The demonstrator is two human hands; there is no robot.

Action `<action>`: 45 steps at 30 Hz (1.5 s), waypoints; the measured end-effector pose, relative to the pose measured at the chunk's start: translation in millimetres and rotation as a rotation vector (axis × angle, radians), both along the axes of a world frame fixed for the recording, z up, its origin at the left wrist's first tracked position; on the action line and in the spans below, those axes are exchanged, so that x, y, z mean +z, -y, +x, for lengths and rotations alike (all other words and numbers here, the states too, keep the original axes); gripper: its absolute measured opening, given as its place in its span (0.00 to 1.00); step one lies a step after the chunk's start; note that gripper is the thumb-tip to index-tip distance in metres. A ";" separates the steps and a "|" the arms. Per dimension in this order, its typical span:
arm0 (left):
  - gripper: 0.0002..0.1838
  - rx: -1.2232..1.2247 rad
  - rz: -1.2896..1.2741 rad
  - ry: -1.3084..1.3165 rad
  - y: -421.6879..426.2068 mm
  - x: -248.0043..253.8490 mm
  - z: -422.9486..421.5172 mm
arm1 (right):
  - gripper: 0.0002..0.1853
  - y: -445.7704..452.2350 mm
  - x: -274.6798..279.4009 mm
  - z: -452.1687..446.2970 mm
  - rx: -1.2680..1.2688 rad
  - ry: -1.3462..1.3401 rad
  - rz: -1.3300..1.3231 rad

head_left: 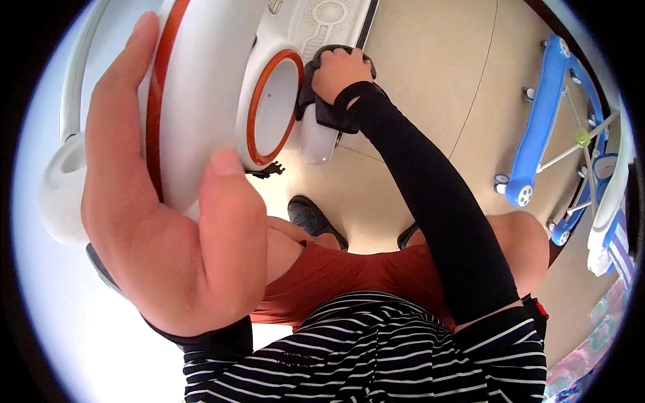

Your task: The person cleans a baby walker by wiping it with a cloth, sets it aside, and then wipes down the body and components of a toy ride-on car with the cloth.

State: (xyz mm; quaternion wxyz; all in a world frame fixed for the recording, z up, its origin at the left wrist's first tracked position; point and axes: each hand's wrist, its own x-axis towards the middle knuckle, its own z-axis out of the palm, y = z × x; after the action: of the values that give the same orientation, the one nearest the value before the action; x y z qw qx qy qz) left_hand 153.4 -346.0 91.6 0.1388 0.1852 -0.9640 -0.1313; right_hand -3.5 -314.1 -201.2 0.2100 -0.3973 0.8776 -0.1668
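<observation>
A white rounded body with orange-red trim [208, 74] fills the upper left, close to the camera. My left hand [148, 201] curves around it, fingers along its left side and thumb over its right. A white disc with an orange-red rim [274, 111] sticks out to its right. Beside the disc, my right hand [341, 75] lies over a black part [330, 115], fingers bent over its top. Its exact kind is hard to tell. Below it is a white rounded end [317, 142]. A textured white panel [327, 21] lies behind the right hand.
A blue frame on small wheels [543, 121] with white bars stands on the beige tiled floor [430, 74] at right. My dark shoes [316, 220] are below the white body. Colourful fabric or padding [591, 336] lies at the lower right edge.
</observation>
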 end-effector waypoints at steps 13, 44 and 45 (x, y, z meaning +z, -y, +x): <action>0.44 0.187 0.115 0.022 -21.2 10.1 -4.7 | 0.29 -17.8 -28.5 -6.2 0.153 -0.016 -0.191; 0.50 0.578 0.176 0.064 -51.8 15.0 -5.6 | 0.25 149.1 -101.5 -270.5 -0.087 -0.592 -0.195; 0.50 0.571 0.177 0.080 -50.6 17.1 -4.4 | 0.22 143.1 -103.5 -263.4 -0.085 -0.548 -0.183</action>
State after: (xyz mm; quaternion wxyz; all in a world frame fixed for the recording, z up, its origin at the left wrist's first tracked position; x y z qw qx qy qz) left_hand 149.0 -295.4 108.7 0.1154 0.4651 -0.8624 -0.1630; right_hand -266.9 -457.3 -304.7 -0.0786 -0.4075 0.8989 -0.1405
